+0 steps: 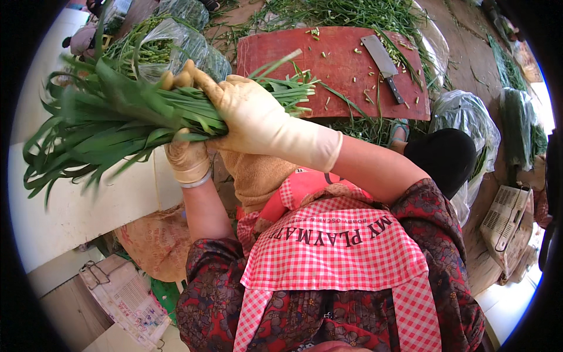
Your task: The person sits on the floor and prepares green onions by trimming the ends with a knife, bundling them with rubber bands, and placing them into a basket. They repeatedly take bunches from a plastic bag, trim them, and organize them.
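Observation:
A thick bunch of long, flat green leaves (127,108), resembling garlic chives, is raised in front of me. Its leafy tips point left and look blurred. The pale cut stem ends face right, above the red board's near edge. My right hand (246,108), in a cream rubber glove, wraps over the bunch near the stems. Below it, my left hand (189,160), in a stained glove, grips the underside; some of its fingers are hidden by the leaves. A cleaver (379,57) with a black handle lies on the red board (281,55) beyond, among short cut stem pieces.
Loose greens (347,11) cover the floor behind the board. Plastic bags of greens (200,50) stand at the upper left, another bag (466,114) at the right. A white surface (88,198) borders my left side. Clipped papers (125,295) lie lower left; a plastic basket (506,218) stands at right.

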A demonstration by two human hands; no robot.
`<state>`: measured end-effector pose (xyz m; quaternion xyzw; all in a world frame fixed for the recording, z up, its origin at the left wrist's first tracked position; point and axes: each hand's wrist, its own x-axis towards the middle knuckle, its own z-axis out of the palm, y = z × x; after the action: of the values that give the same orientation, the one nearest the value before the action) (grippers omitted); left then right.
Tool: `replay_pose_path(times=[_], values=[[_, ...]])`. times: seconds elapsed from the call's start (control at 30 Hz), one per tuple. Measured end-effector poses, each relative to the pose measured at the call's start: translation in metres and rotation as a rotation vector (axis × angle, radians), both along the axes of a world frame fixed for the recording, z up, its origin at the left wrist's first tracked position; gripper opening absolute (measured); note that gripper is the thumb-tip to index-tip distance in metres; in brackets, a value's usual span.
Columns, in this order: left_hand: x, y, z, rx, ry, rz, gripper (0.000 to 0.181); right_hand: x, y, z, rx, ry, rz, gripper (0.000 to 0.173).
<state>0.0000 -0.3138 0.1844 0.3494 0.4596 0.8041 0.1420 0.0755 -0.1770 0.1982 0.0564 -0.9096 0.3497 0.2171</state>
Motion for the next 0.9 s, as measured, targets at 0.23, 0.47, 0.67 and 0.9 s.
replay_pose_path(times=[0.23,0.47,0.67,0.9], values=[[0.015,-0.036,-0.046,-0.297,0.345,0.283,0.116,-0.018,-0.031,-0.048,0.37,-0.024,-0.166,0.084],[-0.004,-0.052,-0.046,0.052,-0.44,0.323,0.038,-0.008,-0.032,-0.06,0.336,0.041,0.042,0.085],[-0.015,-0.067,-0.062,0.247,-0.645,0.269,0.024,0.052,0.072,-0.089,0.158,-0.023,-0.069,0.078],[-0.016,-0.072,-0.042,0.356,-0.663,0.203,0.017,0.114,0.119,-0.075,0.186,0.093,-0.584,0.035]])
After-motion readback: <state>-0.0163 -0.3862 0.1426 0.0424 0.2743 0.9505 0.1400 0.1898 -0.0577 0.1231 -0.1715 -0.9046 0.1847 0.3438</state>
